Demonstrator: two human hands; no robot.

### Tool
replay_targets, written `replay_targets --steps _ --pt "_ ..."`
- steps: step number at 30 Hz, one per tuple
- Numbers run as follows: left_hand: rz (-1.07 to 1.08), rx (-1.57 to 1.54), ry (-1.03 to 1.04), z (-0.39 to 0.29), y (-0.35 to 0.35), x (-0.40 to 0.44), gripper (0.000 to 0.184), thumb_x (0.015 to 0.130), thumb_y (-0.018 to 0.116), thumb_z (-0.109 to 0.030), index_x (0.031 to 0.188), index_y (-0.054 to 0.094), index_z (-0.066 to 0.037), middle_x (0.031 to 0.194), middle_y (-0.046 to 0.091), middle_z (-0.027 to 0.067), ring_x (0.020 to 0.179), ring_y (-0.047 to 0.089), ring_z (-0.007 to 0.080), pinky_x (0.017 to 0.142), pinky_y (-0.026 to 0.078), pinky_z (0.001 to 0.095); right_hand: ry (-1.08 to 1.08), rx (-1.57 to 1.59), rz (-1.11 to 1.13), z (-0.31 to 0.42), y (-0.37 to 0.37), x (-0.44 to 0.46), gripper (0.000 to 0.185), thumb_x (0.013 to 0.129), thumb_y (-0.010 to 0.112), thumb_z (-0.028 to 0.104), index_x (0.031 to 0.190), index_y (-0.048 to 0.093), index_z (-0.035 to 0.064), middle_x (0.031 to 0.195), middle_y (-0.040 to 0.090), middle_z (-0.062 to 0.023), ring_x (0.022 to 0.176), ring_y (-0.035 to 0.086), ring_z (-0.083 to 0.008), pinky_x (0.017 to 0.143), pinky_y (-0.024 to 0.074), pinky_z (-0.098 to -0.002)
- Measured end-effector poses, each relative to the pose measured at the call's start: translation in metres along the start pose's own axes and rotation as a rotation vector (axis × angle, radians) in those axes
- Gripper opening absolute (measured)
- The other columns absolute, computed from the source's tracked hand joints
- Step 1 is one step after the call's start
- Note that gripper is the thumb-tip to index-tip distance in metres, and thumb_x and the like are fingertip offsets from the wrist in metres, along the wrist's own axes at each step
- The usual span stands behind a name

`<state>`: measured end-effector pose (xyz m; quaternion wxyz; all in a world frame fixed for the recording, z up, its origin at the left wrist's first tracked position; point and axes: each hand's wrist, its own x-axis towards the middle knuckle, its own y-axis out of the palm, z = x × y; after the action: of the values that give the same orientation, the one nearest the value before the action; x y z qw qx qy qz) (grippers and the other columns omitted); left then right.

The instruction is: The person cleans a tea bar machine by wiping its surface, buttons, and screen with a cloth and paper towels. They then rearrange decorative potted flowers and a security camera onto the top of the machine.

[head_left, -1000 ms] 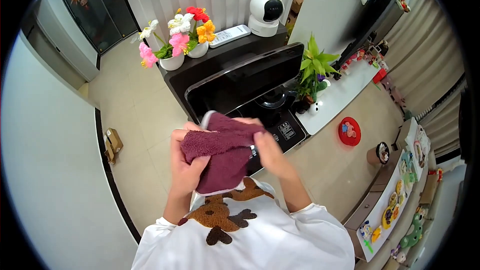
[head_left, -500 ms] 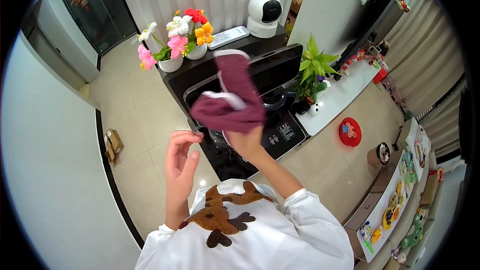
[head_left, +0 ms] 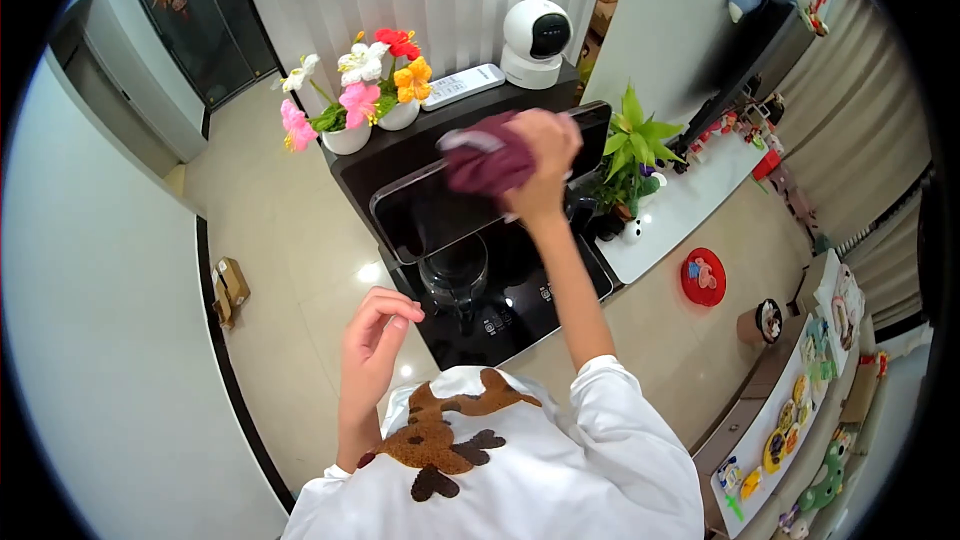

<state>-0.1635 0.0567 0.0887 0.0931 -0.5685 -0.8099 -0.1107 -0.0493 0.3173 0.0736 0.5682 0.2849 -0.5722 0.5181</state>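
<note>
A bunched purple cloth [head_left: 490, 155] with a pale edge is in my right hand [head_left: 545, 160], whose fingers are wrapped round it. The cloth lies over the upper edge of a raised black glossy panel [head_left: 430, 215], the lid of a black appliance. Below the panel, a clear glass kettle [head_left: 455, 270] stands on the dark top [head_left: 510, 315] at the left. My left hand [head_left: 375, 340] is held near the appliance's front left corner, fingers curled but apart, with nothing in it.
Behind the panel, a dark ledge holds potted flowers [head_left: 350, 105], a white remote [head_left: 463, 86] and a white camera [head_left: 535, 43]. To the right are a green plant [head_left: 635, 145], a white shelf [head_left: 655, 230], a red stool [head_left: 703, 277] and a bin [head_left: 760, 323].
The cloth has left my left hand. My right hand has carried it forward and up to the raised panel, bunching it. The kettle now shows more fully.
</note>
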Motion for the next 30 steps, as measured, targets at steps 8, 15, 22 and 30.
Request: replay_targets --steps 8,15,22,30 --pt "-0.071 -0.037 -0.077 0.002 0.002 -0.008 0.010 0.083 0.045 0.001 0.081 0.054 0.000 0.084 0.052 0.0076 0.082 0.055 0.0181 0.083 0.044 0.0326 0.757 0.267 -0.521 -0.108 -0.004 -0.024 0.029 0.083 0.051 0.015 0.107 0.052 -0.0009 0.104 0.056 -0.0110 0.096 0.051 -0.0242 0.088 0.0358 -0.0342" --pt "0.031 -0.154 -0.121 0.013 0.002 -0.012 0.011 0.086 0.045 0.003 0.085 0.056 0.001 0.088 0.053 0.0069 0.084 0.055 0.0146 0.079 0.043 0.0261 1.103 0.788 -0.836 -0.061 -0.012 -0.028 0.029 0.086 0.051 0.026 0.106 0.052 0.0049 0.089 0.054 -0.0005 0.081 0.054 -0.0133 0.074 0.0441 -0.0274" --pt "0.060 -0.156 -0.173 0.016 -0.001 -0.014 0.010 0.085 0.045 0.002 0.084 0.055 0.000 0.084 0.053 0.0066 0.082 0.055 0.0148 0.080 0.044 0.0283 1.324 0.752 -0.792 -0.002 -0.009 -0.048 0.025 0.085 0.052 0.019 0.104 0.052 0.0038 0.099 0.056 -0.0047 0.088 0.055 -0.0146 0.078 0.0445 -0.0286" --pt "-0.089 -0.088 -0.195 0.029 -0.019 -0.006 0.011 0.087 0.043 0.001 0.090 0.054 -0.001 0.082 0.054 0.0061 0.081 0.055 0.0140 0.078 0.043 0.0265 0.670 -0.111 -0.222 0.000 -0.023 -0.013 0.035 0.076 0.061 0.011 0.107 0.053 -0.0015 0.110 0.052 -0.0179 0.105 0.047 -0.0341 0.097 0.0283 -0.0419"
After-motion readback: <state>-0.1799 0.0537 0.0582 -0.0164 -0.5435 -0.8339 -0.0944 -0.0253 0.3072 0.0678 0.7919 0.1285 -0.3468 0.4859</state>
